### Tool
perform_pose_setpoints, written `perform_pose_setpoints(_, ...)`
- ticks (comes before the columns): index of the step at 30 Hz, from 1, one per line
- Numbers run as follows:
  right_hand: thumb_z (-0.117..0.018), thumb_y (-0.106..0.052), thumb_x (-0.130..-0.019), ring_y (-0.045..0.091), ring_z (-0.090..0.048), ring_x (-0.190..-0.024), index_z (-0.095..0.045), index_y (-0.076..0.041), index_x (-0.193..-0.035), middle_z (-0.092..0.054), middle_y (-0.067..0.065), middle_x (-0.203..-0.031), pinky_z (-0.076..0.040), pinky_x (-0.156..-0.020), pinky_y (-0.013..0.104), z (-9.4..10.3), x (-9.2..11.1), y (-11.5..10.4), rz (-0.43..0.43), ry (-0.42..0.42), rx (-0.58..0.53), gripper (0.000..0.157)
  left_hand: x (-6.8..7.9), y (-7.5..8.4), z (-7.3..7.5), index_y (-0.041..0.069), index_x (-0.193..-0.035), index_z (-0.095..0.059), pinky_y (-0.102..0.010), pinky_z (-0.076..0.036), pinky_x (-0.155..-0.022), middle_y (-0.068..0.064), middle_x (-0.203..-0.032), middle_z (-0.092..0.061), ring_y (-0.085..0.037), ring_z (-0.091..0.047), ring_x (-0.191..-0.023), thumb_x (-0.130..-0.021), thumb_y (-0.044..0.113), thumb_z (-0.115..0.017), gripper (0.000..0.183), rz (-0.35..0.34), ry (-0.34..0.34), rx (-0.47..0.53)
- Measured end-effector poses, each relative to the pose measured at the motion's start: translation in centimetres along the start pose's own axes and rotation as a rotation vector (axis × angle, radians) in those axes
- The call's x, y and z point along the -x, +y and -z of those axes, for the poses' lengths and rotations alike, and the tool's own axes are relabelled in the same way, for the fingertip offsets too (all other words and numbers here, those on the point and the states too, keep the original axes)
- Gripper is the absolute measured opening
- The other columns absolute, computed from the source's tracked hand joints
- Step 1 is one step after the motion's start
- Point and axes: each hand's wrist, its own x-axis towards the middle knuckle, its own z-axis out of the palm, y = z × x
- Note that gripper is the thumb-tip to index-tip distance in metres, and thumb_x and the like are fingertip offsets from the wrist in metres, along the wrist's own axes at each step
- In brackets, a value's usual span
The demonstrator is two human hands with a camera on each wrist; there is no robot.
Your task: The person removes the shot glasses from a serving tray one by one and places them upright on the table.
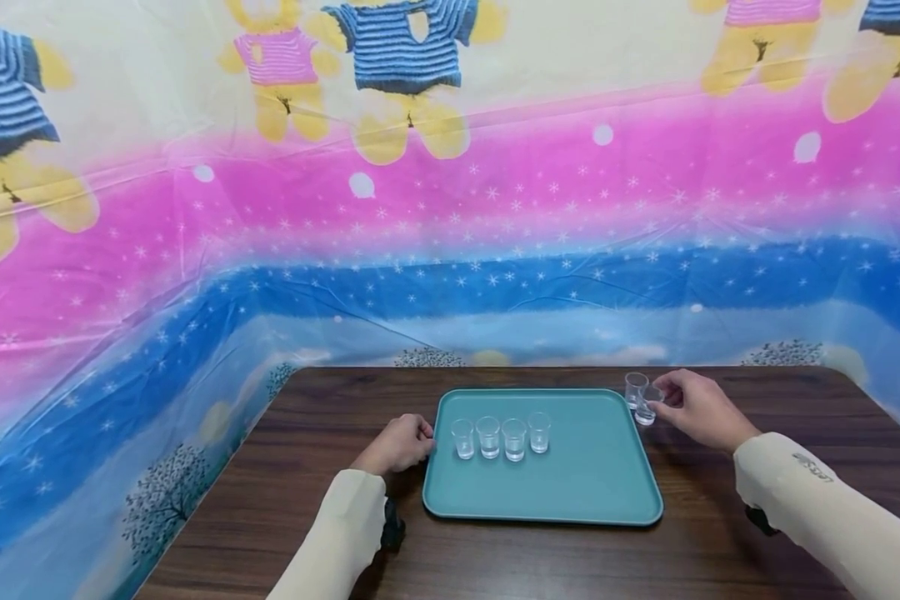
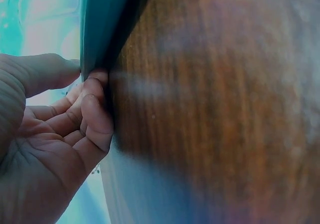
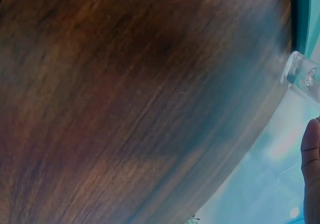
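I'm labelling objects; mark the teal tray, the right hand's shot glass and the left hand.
Teal tray (image 1: 570,483): head view, bare floor.
Held shot glass (image 1: 647,409): head view, side wall.
Left hand (image 1: 397,443): head view, back of hand.

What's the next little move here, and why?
Probably the right hand should bring its glass over the tray and set it at the right end of the four glasses. It grips that glass just outside the tray's right edge, bare tray lies beside the row, and the left hand pinches the opposite edge, perhaps steadying it.
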Motion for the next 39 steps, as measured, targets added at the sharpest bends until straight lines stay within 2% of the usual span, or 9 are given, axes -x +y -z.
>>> perform_pose_setpoints(6,-0.062,-0.020,-0.080,0.018,-0.052,-0.078,-0.053,0.003,-0.106,-0.054,0.008,-0.088,-0.045,-0.063,0.034,-0.1,0.0,0.1,0.003,-0.014,0.011,0.036,0.0,0.1,0.0,0.002,-0.093,-0.053,-0.028,-0.042,-0.053,-0.004,-0.072,-0.053,-0.015,-0.051,-0.061,-0.086,0.012,-0.053,0.013,-0.020,0.000,0.006)
perform_pose_setpoints(15,-0.062,-0.023,-0.079,0.018,-0.052,-0.078,-0.054,0.002,-0.106,-0.054,0.007,-0.088,-0.045,-0.063,0.034,-0.3,-0.3,0.5,0.003,-0.015,0.019,0.037,0.0,0.1,0.1,0.003,-0.092,-0.053,-0.028,-0.042,-0.054,-0.004,-0.073,-0.052,-0.015,-0.051,-0.062,-0.086,0.013,-0.053,0.012,-0.010,0.004,0.002)
perform_pose_setpoints(21,-0.064,-0.024,-0.078,0.020,-0.051,-0.081,-0.054,0.000,-0.107,-0.053,0.009,-0.092,-0.044,-0.066,0.037,-0.3,-0.3,0.3,0.022,0.028,0.028,0.038,0.1,0.0,0.0,0.003,-0.091,-0.053,-0.028,-0.042,-0.054,-0.004,-0.073,-0.052,-0.015,-0.051,-0.061,-0.086,0.012,-0.053,0.011,-0.017,0.005,0.010)
perform_pose_setpoints(25,-0.064,-0.025,-0.078,0.023,-0.051,-0.085,-0.053,-0.003,-0.109,-0.052,0.009,-0.096,-0.043,-0.067,0.040,-0.5,-0.4,-0.4,0.030,0.080,0.028,0.039,0.1,0.0,0.0,0.003,-0.092,-0.053,-0.028,-0.042,-0.054,-0.004,-0.073,-0.052,-0.015,-0.051,-0.062,-0.086,0.013,-0.053,0.012,-0.002,0.000,0.008)
perform_pose_setpoints(28,-0.063,-0.024,-0.079,0.023,-0.051,-0.082,-0.052,-0.005,-0.110,-0.051,0.010,-0.098,-0.043,-0.064,0.039,-0.8,-0.5,-1.3,0.060,0.094,0.034,0.038,0.1,-0.1,0.0,0.003,-0.093,-0.053,-0.027,-0.042,-0.054,-0.004,-0.074,-0.052,-0.015,-0.051,-0.062,-0.086,0.013,-0.053,0.013,0.004,-0.003,0.005)
perform_pose_setpoints(32,-0.063,-0.024,-0.079,0.021,-0.051,-0.080,-0.052,-0.008,-0.111,-0.050,0.009,-0.099,-0.043,-0.062,0.035,-1.3,-0.7,-2.5,0.115,0.071,0.020,0.038,0.1,-0.1,0.0,0.003,-0.093,-0.053,-0.027,-0.042,-0.054,-0.004,-0.074,-0.052,-0.015,-0.051,-0.063,-0.086,0.014,-0.053,0.013,0.001,-0.001,0.001)
perform_pose_setpoints(39,-0.060,-0.033,-0.079,0.017,-0.051,-0.084,-0.052,-0.011,-0.112,-0.049,0.000,-0.097,-0.044,-0.066,0.034,-2.4,-1.0,-4.5,0.156,0.031,-0.002,0.040,0.2,0.2,0.0,0.003,-0.092,-0.053,-0.028,-0.043,-0.055,-0.004,-0.074,-0.052,-0.015,-0.051,-0.063,-0.086,0.014,-0.053,0.012,0.009,0.003,0.003)
